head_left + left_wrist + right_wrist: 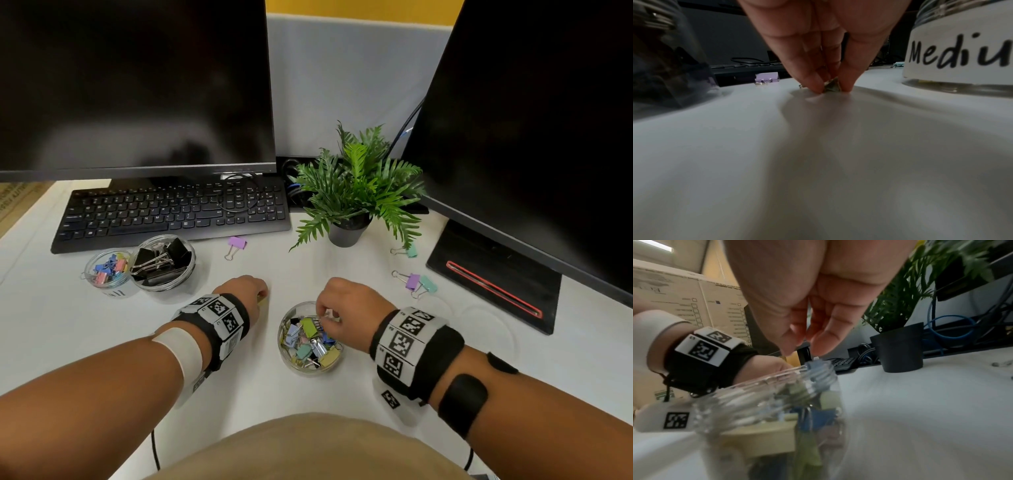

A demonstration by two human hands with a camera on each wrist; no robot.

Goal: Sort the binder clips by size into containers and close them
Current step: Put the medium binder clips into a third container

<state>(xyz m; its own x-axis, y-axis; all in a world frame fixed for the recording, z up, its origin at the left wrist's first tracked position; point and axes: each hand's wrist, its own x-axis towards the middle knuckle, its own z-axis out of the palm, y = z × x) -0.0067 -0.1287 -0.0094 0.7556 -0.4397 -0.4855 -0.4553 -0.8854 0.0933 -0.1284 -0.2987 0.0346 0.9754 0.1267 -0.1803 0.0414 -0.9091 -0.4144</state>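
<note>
My left hand (263, 297) is low on the white table, thumb and fingers (813, 84) pinching a small yellow binder clip (832, 85) that still touches the surface. My right hand (325, 317) hovers over the mouth of the open jar (286, 349) labelled Medium (962, 55), which holds several pastel clips. Its fingertips (819, 345) point down with a small gap and nothing visible between them. Left of the hands stand an open small jar (89, 274) of tiny coloured clips and an open jar (190, 270) of large black clips. Loose purple (236, 244) (412, 281) and teal (412, 250) (429, 284) clips lie on the table.
A black keyboard (171, 212) lies behind the jars under the left monitor (137, 85). A potted fern (352, 192) stands at centre back. The right monitor's black base (493, 274) fills the right side. A cardboard box (684, 296) is off the table's left.
</note>
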